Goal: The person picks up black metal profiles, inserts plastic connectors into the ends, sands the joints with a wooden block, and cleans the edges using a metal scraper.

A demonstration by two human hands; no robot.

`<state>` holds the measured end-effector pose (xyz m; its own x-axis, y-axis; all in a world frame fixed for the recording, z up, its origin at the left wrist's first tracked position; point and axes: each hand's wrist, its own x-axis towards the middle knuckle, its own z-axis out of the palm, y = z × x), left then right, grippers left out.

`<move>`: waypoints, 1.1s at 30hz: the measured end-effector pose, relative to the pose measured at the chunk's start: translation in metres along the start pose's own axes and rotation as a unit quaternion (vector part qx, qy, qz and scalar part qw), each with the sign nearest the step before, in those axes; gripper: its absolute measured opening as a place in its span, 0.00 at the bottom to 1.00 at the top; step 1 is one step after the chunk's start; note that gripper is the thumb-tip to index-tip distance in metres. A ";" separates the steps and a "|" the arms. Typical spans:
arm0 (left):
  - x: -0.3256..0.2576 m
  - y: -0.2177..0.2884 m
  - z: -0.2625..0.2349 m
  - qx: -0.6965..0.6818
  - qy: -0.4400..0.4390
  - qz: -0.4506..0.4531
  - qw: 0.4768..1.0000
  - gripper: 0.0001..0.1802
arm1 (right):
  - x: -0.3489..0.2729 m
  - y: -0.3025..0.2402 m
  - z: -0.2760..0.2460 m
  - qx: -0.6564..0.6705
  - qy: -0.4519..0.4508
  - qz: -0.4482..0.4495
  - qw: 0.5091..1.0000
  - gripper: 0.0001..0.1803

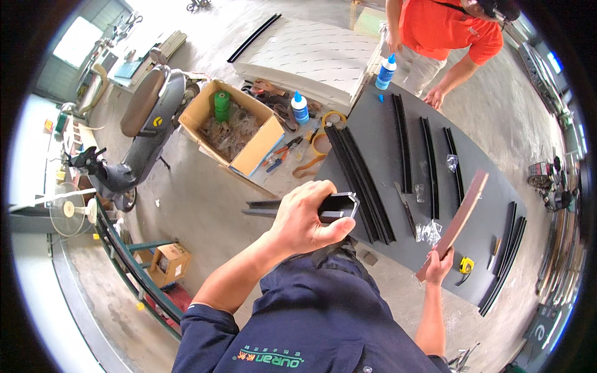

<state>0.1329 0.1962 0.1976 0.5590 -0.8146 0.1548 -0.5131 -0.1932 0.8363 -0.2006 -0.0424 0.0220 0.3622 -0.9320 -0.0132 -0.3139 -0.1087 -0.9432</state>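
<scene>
Broadly, a dark grey worktable [379, 133] fills the right-centre of the view, with a pale padded panel [311, 53] lying beyond it and a parked scooter [134, 133] well off to the left. Beside the table's near-left corner sits an open cardboard box [249, 158] holding a green spool [222, 104] and tangled scrap.

On the table lie several long black rails: a tight bundle of rails [360, 183] along the left edge and single rails [403, 143] spaced apart to its right. A person in an orange shirt [444, 28] leans on the far end of the table.

The left hand [305, 217] is clenched around the end of a black channel profile [339, 206], fingers wrapped over the top and thumb pressed underneath; the profile juts out level, just left of the rail bundle and over the table's near edge, with its remaining length running left behind the hand.

The right hand [440, 264] grips the lower end of a long reddish-brown strip [460, 214], fingers closed about it, holding it tilted up and to the right above the table.

Smaller things lie about: two white glue bottles with blue caps [300, 107], clear plastic bags [428, 232] just beside the strip, and a yellow tape measure [466, 265] near the right hand.
</scene>
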 end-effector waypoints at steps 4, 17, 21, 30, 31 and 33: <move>0.009 -0.006 -0.005 0.096 0.041 0.058 0.993 0.30 | -0.032 -0.121 0.037 0.150 -0.135 -0.051 0.978 0.16; -0.001 -0.011 -0.044 0.197 0.139 0.096 0.966 0.29 | -0.035 -0.247 0.074 -0.282 -0.311 -0.267 0.868 0.18; -0.006 -0.015 -0.049 0.194 0.160 0.093 0.963 0.29 | -0.042 -0.240 0.069 -0.179 -0.310 -0.248 0.900 0.17; -0.010 -0.022 -0.053 0.120 0.132 0.047 0.983 0.31 | -0.055 -0.239 0.080 0.034 -0.339 -0.176 0.924 0.16; -0.008 -0.021 -0.052 0.105 0.131 0.046 0.985 0.31 | -0.058 -0.234 0.084 0.090 -0.315 -0.194 0.925 0.15; -0.005 -0.018 -0.051 0.085 0.126 0.047 0.987 0.30 | -0.056 -0.230 0.097 0.007 -0.366 -0.196 0.910 0.15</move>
<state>0.1729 0.2318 0.2087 0.6370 -0.6755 0.3714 -0.6601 -0.2292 0.7153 -0.0631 0.0685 0.2072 0.9331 -0.3417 0.1124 -0.0254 -0.3742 -0.9270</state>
